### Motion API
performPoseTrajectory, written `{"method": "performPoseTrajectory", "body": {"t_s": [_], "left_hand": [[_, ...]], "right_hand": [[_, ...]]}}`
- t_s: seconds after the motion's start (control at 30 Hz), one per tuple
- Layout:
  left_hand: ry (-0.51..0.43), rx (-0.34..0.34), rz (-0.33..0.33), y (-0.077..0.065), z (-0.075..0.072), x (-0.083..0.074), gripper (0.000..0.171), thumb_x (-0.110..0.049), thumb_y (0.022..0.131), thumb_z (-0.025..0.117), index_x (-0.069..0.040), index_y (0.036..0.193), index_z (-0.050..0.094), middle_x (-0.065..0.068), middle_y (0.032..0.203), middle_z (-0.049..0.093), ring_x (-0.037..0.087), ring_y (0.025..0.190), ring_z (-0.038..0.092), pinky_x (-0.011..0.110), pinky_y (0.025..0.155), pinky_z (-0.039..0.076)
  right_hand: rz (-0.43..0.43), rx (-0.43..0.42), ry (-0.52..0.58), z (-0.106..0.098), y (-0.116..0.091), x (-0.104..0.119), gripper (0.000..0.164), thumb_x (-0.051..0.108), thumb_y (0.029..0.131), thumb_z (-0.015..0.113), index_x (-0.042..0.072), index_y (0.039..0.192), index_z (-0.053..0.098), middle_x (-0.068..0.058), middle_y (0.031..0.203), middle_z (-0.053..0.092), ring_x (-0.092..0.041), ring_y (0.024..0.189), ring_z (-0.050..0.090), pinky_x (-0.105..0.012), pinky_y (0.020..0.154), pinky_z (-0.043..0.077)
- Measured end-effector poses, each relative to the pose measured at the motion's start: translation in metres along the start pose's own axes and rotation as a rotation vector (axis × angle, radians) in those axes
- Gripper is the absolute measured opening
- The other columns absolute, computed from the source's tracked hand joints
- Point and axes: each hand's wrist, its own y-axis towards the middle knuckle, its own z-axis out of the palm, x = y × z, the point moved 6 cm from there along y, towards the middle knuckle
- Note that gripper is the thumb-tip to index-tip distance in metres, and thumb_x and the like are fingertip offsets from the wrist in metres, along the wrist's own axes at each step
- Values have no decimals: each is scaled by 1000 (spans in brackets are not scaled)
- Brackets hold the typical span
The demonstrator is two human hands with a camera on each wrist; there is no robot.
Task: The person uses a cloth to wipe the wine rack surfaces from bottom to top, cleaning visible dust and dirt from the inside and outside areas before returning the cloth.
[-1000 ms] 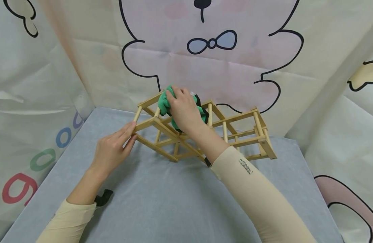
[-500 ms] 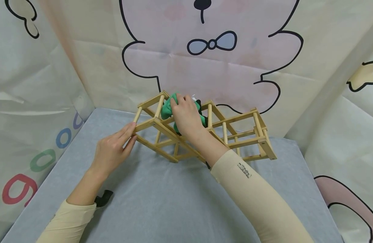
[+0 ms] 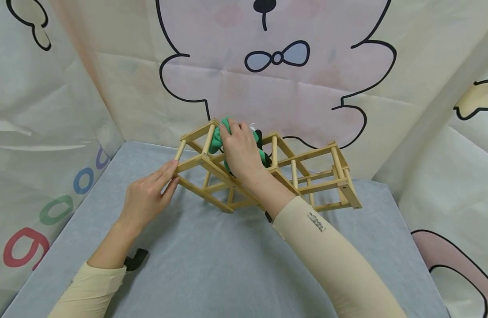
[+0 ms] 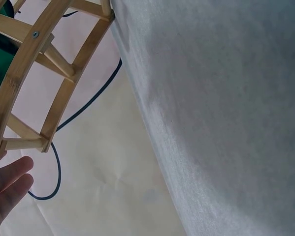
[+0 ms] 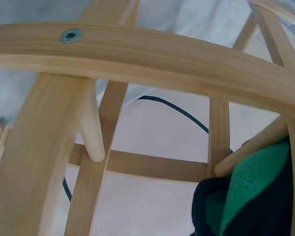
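Note:
A light wooden rack (image 3: 217,169) of slats and round dowels, bent in a zigzag, stands across the back of the table. My left hand (image 3: 148,190) pinches its left end between fingers and thumb. In the left wrist view, some fingers of that hand (image 4: 12,184) extend just past the end dowel. Over the rack's middle, my right hand (image 3: 241,152) holds a bunched green cloth (image 3: 216,140) with black edging, partly hidden under the palm. The right wrist view shows the cloth (image 5: 258,182) tucked against a dowel, with the hand out of sight.
A grey-blue cover (image 3: 212,256) lies over the table. Right behind the rack rises a backdrop (image 3: 299,97) with a cartoon figure; side sheets (image 3: 37,145) flank the table. A black wrist device (image 3: 136,259) hangs under the left forearm.
My right hand and the green cloth dip slightly into the rack's middle, then shift a little left and up. The left hand and the rack stay put.

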Motion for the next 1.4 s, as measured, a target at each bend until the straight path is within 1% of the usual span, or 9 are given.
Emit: {"method": "performPoseTrajectory", "body": {"t_s": [0.27, 0.4, 0.5, 0.7, 0.9, 1.1, 1.2, 1.33, 1.4], "left_hand": [[-7, 5, -6, -1, 1, 0, 55, -4, 86, 82, -4, 139, 67, 15, 130, 71, 40, 85, 77, 51, 48, 56], [-15, -2, -4, -1, 1, 0, 55, -4, 86, 82, -3, 139, 68, 15, 130, 71, 40, 84, 76, 51, 48, 56], [-20, -12, 2, 0, 1, -1, 54, -3, 85, 82, -2, 137, 69, 15, 129, 71, 40, 84, 76, 51, 47, 55], [-25, -15, 3, -1, 1, -1, 56, -3, 84, 82, -3, 139, 68, 15, 129, 71, 41, 84, 76, 52, 47, 55], [-11, 2, 8, 0, 1, -1, 53, -6, 88, 79, -3, 139, 67, 15, 130, 71, 41, 83, 76, 52, 46, 55], [-6, -3, 23, 6, -1, -5, 55, -7, 88, 78, -4, 141, 66, 14, 129, 72, 40, 80, 76, 51, 46, 53], [12, 4, 28, 11, -4, -9, 50, -12, 94, 73, -4, 142, 64, 15, 128, 73, 38, 80, 75, 51, 50, 55], [39, -34, 35, 20, -9, -16, 45, -23, 101, 64, -3, 142, 65, 17, 129, 72, 41, 89, 75, 54, 60, 59], [48, -70, 36, 24, -12, -21, 45, -27, 103, 63, -3, 141, 65, 18, 133, 70, 43, 101, 74, 58, 72, 60]], "right_hand": [[-92, -135, 0, -34, 2, 2, 34, -6, 102, 62, -7, 136, 65, -31, 141, 59, -45, 116, 62, -44, 93, 59], [-193, -253, 10, -63, 0, 7, 37, 0, 98, 73, -8, 133, 67, -31, 138, 61, -45, 111, 63, -44, 95, 59], [-232, -317, 76, -88, -3, 6, 39, -2, 95, 75, -9, 132, 67, -30, 137, 61, -45, 111, 61, -43, 99, 56], [-236, -340, 280, -124, -9, -10, 37, -8, 99, 65, -9, 136, 64, -29, 143, 57, -47, 118, 54, -44, 103, 52], [-284, -424, 219, -156, -24, -27, 37, -11, 96, 65, -10, 133, 65, -30, 142, 58, -50, 117, 56, -46, 102, 53], [-232, -488, 168, -183, -44, -49, 38, -13, 92, 68, -8, 129, 68, -24, 141, 62, -47, 117, 58, -50, 98, 55], [-172, -516, 159, -192, -55, -61, 37, -12, 92, 70, -6, 128, 71, -21, 140, 64, -47, 118, 59, -51, 99, 56], [-78, -569, 153, -200, -68, -81, 32, -10, 92, 70, -3, 124, 74, -19, 136, 68, -49, 117, 60, -52, 101, 55], [-33, -597, 149, -202, -75, -91, 29, -8, 92, 69, -2, 120, 76, -18, 134, 69, -50, 115, 61, -51, 101, 55]]}}
